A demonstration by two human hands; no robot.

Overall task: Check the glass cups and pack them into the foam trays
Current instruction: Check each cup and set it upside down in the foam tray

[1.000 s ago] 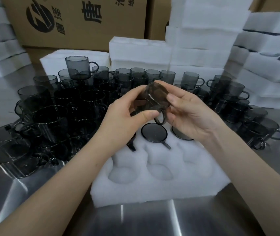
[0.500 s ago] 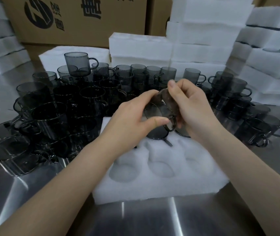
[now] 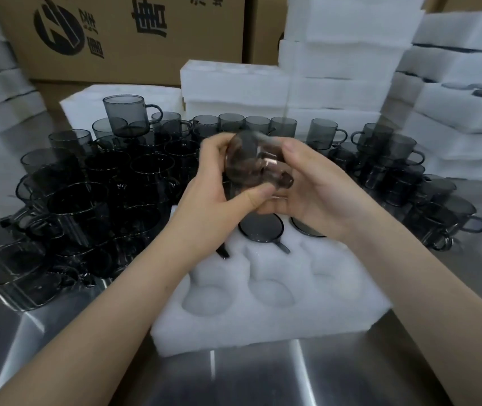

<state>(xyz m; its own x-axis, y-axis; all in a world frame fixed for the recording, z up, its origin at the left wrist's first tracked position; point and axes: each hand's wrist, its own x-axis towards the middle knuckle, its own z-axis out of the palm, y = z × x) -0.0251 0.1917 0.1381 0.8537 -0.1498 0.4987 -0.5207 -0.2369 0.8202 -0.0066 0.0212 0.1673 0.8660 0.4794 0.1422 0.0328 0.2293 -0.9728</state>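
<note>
Left hand point(image 3: 216, 194): curled round one glass cup point(image 3: 251, 162), thumb pressed on its near side, fingers over the far side.
Right hand point(image 3: 318, 191): grips the same cup, palm cradling it from the right, fingers wrapped over the top.
Cup look: smoky grey, see-through, motion-blurred, tipped on its side; handle low, by the right palm. Chips or cracks: cannot tell.
Cup place: in the air between both hands, above the tray's far row.
Foam tray point(image 3: 292, 315): white, directly under the hands; six pockets, the three near ones empty.
Packed cups point(image 3: 260, 227): three, far row, just below the hands; the left one shows only its handle past the left hand.
Loose cups point(image 3: 87, 200): dozens, left of, beyond and right of the hands; too crowded to count.
Foam stacks point(image 3: 336, 68): beyond the hands.
Cardboard box point(image 3: 146, 33): beyond, up left.
Table point(image 3: 263, 376): steel, under the forearms.
</note>
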